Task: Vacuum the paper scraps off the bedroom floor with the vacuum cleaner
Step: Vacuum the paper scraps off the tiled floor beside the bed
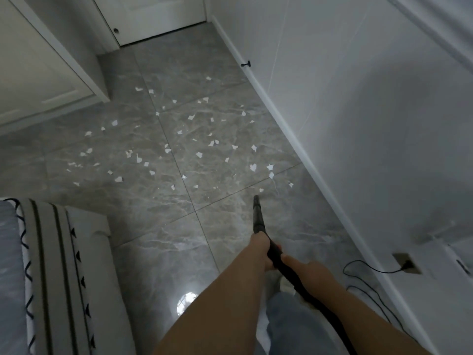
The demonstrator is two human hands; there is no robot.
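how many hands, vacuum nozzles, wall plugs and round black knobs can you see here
hands: 2, left hand and right hand, both on the vacuum hose
vacuum nozzles: 1
wall plugs: 1
round black knobs: 2, one on the wall panel, one on the door
total: 6

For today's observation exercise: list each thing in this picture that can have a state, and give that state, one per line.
Nozzle: pointed down at floor, tip beside the nearest scrap.
Scraps: scattered over tiles, not yet vacuumed.
Left hand: grips wand.
Right hand: holds hose.
Plug: in wall socket.
Door: shut.
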